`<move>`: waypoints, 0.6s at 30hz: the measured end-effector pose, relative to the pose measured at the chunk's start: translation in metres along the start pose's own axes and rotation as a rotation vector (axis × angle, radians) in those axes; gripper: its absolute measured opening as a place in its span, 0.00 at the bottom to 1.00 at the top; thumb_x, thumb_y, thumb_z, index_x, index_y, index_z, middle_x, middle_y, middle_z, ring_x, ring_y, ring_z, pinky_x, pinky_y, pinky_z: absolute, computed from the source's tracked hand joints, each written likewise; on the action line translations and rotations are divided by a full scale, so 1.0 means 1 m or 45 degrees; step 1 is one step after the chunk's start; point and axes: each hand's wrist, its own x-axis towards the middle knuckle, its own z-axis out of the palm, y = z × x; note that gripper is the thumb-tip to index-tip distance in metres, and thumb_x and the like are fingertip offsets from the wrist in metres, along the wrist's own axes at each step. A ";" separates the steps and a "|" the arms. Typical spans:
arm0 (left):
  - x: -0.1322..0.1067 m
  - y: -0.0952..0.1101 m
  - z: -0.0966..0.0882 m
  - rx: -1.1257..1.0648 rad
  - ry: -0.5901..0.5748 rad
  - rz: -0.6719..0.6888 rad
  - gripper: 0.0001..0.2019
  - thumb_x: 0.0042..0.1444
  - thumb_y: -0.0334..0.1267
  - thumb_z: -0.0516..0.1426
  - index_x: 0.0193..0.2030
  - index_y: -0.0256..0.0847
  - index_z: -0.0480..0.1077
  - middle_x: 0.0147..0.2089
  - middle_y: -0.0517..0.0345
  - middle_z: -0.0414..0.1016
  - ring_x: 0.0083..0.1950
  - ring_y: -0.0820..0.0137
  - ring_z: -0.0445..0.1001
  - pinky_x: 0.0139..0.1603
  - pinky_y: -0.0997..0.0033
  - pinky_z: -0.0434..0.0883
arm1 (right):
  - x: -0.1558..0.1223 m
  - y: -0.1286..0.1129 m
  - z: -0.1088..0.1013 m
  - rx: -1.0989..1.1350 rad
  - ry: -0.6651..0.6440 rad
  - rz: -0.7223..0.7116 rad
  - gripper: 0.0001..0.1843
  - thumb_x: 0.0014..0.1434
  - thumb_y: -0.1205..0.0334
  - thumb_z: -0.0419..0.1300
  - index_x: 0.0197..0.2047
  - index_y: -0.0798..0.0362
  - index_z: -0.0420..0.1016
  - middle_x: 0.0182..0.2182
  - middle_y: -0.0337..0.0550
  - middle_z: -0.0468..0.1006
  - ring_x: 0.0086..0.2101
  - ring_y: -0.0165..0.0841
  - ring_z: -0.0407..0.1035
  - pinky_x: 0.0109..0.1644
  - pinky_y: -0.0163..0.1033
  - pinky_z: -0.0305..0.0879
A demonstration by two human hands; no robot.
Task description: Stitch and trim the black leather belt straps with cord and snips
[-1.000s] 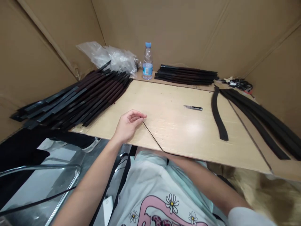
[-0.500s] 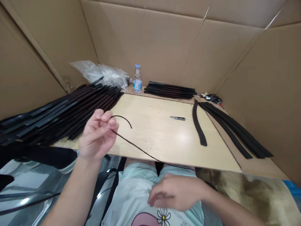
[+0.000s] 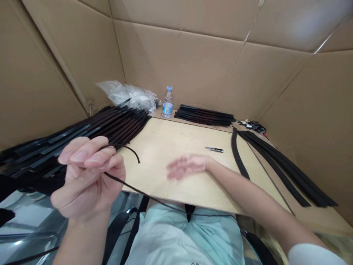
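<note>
My left hand [image 3: 88, 180], raised at the left near the camera, pinches a thin dark cord [image 3: 125, 183] between its fingers. A short free end of the cord curls out past the fingertips. Its long part hangs down to the right, over the table's front edge and across my lap. Over the middle of the pale tabletop [image 3: 171, 136] is my right hand [image 3: 187, 167], blurred, fingers stretched out and nothing seen in it. Beyond it, to the right, lies a small pair of thread snips [image 3: 214, 149]. A curved black strip [image 3: 237, 154] is partly hidden behind my right forearm.
Long dark strips [image 3: 91, 136] are heaped at the left, with clear plastic bags [image 3: 135, 95] behind. A water bottle [image 3: 167, 105] and a stack of dark strips [image 3: 204, 115] stand at the back. More black strips [image 3: 286, 169] lie right, below tangled cords [image 3: 255, 127]. Cardboard walls surround the table.
My right hand has moved from my lap up and forward over the tabletop, its fingers now stretched out. My left hand has come closer and left, still pinching the cord. The view has tilted up.
</note>
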 end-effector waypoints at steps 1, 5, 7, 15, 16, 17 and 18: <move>0.001 -0.002 0.001 0.010 0.007 0.005 0.22 0.38 0.13 0.62 0.26 0.48 0.63 0.27 0.77 0.72 0.26 0.87 0.73 0.27 0.91 0.74 | 0.018 -0.004 -0.016 -0.065 0.270 -0.040 0.16 0.52 0.62 0.63 0.45 0.56 0.72 0.43 0.53 0.78 0.43 0.40 0.74 0.44 0.45 0.71; 0.005 -0.010 -0.002 0.169 0.032 -0.008 0.22 0.37 0.10 0.56 0.25 0.47 0.64 0.28 0.75 0.72 0.30 0.86 0.74 0.29 0.92 0.74 | 0.066 -0.016 -0.093 -0.235 0.834 -0.112 0.22 0.62 0.62 0.47 0.60 0.50 0.60 0.61 0.48 0.63 0.59 0.37 0.57 0.59 0.50 0.59; 0.007 -0.015 -0.007 0.292 0.056 -0.029 0.21 0.37 0.11 0.56 0.25 0.46 0.66 0.29 0.72 0.72 0.33 0.83 0.75 0.30 0.91 0.74 | 0.066 -0.016 -0.122 -0.367 0.967 -0.115 0.25 0.61 0.60 0.48 0.62 0.50 0.59 0.63 0.47 0.60 0.62 0.38 0.53 0.62 0.51 0.53; 0.022 -0.061 -0.030 0.631 0.094 -0.242 0.10 0.41 0.23 0.63 0.29 0.42 0.73 0.40 0.60 0.75 0.46 0.71 0.75 0.35 0.84 0.74 | -0.025 0.022 -0.154 -0.991 0.844 0.194 0.22 0.53 0.66 0.62 0.53 0.53 0.73 0.57 0.54 0.68 0.59 0.50 0.57 0.61 0.56 0.51; 0.028 -0.071 -0.031 0.641 0.096 -0.267 0.10 0.41 0.23 0.63 0.29 0.41 0.73 0.40 0.59 0.75 0.46 0.70 0.75 0.37 0.83 0.74 | -0.036 0.027 -0.157 -1.035 0.828 0.256 0.18 0.54 0.67 0.61 0.49 0.55 0.76 0.51 0.54 0.74 0.54 0.47 0.64 0.59 0.50 0.57; 0.036 -0.081 -0.033 0.645 0.093 -0.299 0.11 0.40 0.23 0.63 0.30 0.41 0.73 0.40 0.59 0.76 0.46 0.69 0.76 0.38 0.81 0.74 | -0.046 0.031 -0.160 -1.071 0.826 0.323 0.14 0.54 0.68 0.60 0.44 0.56 0.78 0.45 0.55 0.78 0.49 0.45 0.69 0.56 0.45 0.61; 0.047 -0.092 -0.033 0.652 0.097 -0.324 0.10 0.41 0.24 0.63 0.30 0.39 0.72 0.38 0.57 0.76 0.45 0.68 0.76 0.40 0.79 0.74 | -0.055 0.035 -0.162 -1.103 0.841 0.389 0.11 0.54 0.68 0.60 0.40 0.57 0.79 0.40 0.55 0.80 0.46 0.44 0.72 0.52 0.43 0.64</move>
